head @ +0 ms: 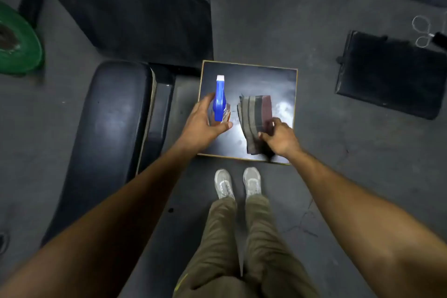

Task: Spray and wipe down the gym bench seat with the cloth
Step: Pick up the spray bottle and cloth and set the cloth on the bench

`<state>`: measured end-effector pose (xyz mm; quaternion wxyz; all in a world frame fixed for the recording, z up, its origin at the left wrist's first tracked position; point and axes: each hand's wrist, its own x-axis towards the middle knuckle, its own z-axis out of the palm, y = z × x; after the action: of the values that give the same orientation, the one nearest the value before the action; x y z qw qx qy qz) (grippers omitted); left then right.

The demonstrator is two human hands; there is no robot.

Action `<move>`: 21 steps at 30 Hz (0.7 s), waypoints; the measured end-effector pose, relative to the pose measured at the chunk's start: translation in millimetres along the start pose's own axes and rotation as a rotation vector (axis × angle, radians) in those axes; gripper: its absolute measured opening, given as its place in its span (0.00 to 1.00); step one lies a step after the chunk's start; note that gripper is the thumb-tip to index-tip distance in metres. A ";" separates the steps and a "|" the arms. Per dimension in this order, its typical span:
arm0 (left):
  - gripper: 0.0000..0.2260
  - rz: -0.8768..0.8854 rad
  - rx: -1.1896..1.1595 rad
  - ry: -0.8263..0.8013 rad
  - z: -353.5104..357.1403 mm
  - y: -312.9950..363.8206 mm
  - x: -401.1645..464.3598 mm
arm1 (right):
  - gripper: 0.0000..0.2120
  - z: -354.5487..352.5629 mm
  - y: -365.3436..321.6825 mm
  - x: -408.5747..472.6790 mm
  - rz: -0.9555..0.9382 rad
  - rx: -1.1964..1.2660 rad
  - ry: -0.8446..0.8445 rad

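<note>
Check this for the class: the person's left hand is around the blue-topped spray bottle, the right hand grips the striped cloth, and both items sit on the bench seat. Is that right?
One detail is wrong. The head view shows the spray bottle and the cloth on a small square black table beside the bench seat, not on the seat. The left hand is around the bottle; the right hand grips the cloth.

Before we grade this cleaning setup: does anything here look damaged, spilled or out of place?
Mostly tidy. The floor shows cracks to the right of the person's legs. The cloth lies askew on the small black stand. No spill is visible beside the spray bottle, and the bench seat looks intact.
</note>
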<state>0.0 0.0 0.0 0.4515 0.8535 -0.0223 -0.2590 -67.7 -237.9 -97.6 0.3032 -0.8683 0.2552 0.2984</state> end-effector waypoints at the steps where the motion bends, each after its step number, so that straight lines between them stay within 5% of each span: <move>1: 0.31 0.018 -0.022 -0.002 2.9 2.4 3.5 | 0.29 1.0 0.8 7.5 0.014 0.030 0.022; 7: 0.08 -0.027 0.017 -0.006 9.4 10.6 11.8 | 0.24 -0.1 -7.6 36.6 0.155 0.131 0.087; 14: 0.14 -0.034 0.027 0.113 12.9 16.2 4.3 | 0.13 7.3 -20.5 49.4 0.221 0.303 0.006; 21: 0.18 -0.159 -0.084 0.197 2.1 11.5 -25.3 | 0.12 3.3 -38.4 29.9 -0.005 0.314 -0.039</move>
<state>-20.6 -1.5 18.7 0.4648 0.8544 0.1007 -0.2095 -24.2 -217.1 -105.4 0.4408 -0.8049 0.2907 0.2707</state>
